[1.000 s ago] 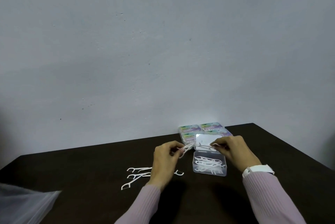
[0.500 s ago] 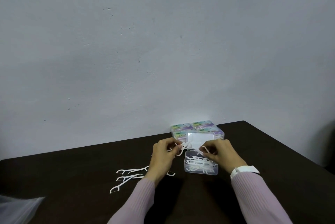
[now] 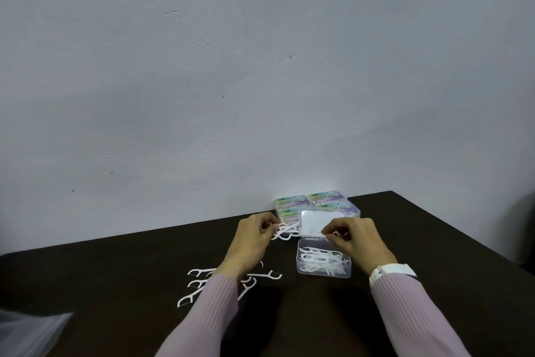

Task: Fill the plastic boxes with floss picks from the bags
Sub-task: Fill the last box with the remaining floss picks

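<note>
Left hand [image 3: 251, 238] pinching floss picks [image 3: 285, 231]; right hand [image 3: 354, 236] pinching one; box labels [image 3: 291, 201] unreadable

The open box [image 3: 324, 265] right of centre is clear, glossy plastic, its raised lid [image 3: 322, 222] glaring white. The floss picks [image 3: 199, 284] at lower left look like smooth white plastic. The table [image 3: 115, 284] is dark and matt. The sleeves [image 3: 211, 316] are ribbed knit cloth. The bag [image 3: 29, 333] in the lower left corner is thin translucent plastic. The wall [image 3: 260, 67] is matt, slightly rough paint.
</note>
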The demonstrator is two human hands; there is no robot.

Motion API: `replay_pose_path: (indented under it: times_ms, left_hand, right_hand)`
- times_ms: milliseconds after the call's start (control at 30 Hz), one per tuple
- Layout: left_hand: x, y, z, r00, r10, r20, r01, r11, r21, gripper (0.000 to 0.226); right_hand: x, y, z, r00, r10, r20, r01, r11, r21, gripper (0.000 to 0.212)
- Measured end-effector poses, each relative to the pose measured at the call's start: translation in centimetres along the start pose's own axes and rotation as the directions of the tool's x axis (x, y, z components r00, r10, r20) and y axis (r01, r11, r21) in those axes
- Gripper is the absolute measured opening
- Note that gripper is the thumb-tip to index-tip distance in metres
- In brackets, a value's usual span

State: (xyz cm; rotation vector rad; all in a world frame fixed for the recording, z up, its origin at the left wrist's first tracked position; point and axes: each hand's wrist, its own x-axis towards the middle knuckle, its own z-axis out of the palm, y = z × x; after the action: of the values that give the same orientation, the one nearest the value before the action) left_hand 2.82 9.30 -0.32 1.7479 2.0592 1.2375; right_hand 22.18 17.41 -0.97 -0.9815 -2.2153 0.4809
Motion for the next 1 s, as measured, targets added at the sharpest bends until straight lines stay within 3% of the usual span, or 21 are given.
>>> replay_pose_path:
  times_ms: [367,767,900,1000]
  left_hand:
    - [0.3,-0.2,-1.1,1.000,-0.011,-0.003,0.012,0.999,0.036,0.010]
    - [0.6,0.4,0.7,0.998,-0.029,0.046,0.037,0.984,-0.173,0.010]
    - [0.5,0.5,1.2,0.999,-0.019,0.030,0.024,0.983,-0.183,0.009]
    - [0.3,0.6,1.2,1.000,0.004,-0.022,-0.007,0.988,-0.152,0.011]
  right_hand:
    - [-0.1,-0.3,0.6,0.974,0.012,0.225,-0.009,1.000,-0.014,0.025]
    - [-0.1,-1.3,1.8,0.983,0.042,0.181,-0.065,0.991,0.121,0.024]
    - [-0.3,-1.7,2.6,0.993,0.050,0.107,-0.064,0.989,0.135,0.008]
    - [-0.3,-1.9,2.4,0.997,0.072,0.028,-0.074,0.992,0.102,0.015]
